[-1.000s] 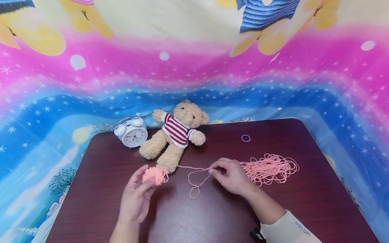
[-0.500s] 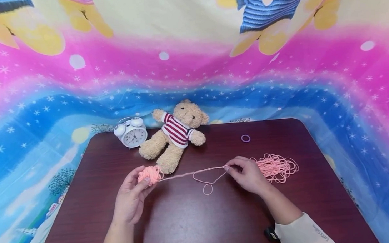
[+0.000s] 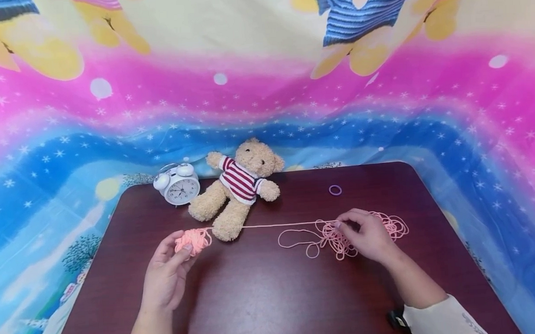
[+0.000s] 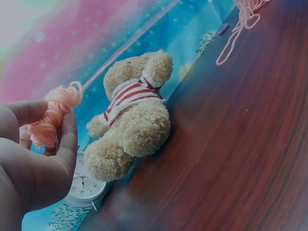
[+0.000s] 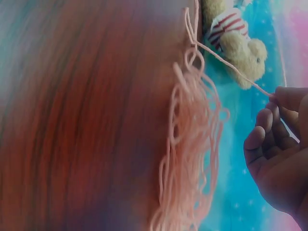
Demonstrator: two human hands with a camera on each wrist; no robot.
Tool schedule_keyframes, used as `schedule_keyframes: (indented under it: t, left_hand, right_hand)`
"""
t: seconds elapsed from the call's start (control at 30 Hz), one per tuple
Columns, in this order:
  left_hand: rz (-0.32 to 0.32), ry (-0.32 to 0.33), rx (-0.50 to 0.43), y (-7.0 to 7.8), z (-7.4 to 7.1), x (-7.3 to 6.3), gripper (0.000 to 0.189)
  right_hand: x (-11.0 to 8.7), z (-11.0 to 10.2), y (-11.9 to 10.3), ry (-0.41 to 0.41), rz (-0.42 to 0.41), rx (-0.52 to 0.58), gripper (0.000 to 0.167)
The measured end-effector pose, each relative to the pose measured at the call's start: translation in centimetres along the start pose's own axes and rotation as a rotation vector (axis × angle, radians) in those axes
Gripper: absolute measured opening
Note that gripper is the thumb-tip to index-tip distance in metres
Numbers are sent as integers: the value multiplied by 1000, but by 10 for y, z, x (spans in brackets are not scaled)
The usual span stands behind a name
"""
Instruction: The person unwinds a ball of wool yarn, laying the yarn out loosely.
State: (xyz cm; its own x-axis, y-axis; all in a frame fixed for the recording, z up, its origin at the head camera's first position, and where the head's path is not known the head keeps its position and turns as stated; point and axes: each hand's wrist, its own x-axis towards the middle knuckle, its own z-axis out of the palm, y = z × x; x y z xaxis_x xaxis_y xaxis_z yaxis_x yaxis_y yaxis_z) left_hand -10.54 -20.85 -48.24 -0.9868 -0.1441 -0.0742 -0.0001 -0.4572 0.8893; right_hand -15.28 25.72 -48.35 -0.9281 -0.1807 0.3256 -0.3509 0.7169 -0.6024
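Observation:
In my left hand (image 3: 167,271) I grip a small wound ball of peach-pink yarn (image 3: 193,241) between thumb and fingers; the left wrist view shows the yarn ball (image 4: 57,113) closely. A single strand (image 3: 278,225) runs taut from the ball to my right hand (image 3: 367,235), whose thumb and forefinger pinch it. In the right wrist view the pinched strand (image 5: 236,72) also trails down toward the loose yarn pile. That pile of looped yarn (image 3: 395,225) lies on the table, partly hidden beneath and behind my right hand, with loops spreading leftward.
A teddy bear (image 3: 238,180) in a striped shirt lies at the back of the dark wooden table (image 3: 254,295). Left of it stands a white alarm clock (image 3: 179,187). A purple ring (image 3: 335,190) lies behind the yarn pile. A printed cloth (image 3: 265,98) hangs around the back.
My right hand has moved right, over the yarn pile, pulling the strand straight. My left hand has shifted slightly left with the ball.

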Motion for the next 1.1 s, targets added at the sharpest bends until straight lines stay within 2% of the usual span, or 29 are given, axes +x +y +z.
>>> schedule_keyframes:
  t: [0.63,0.93,1.1]
  left_hand:
    - [37,3,-40,13,-17,-1,33]
    - [45,7,-56,16,-23,-1,34]
    - [50,11,-31,18,-24,0,34]
  right_hand:
    - [-22,-61,44,74,65,-155,7]
    - [-31,-99,64,159,76,-174,8]
    - [-35,-119,76,197,133,-183,9]
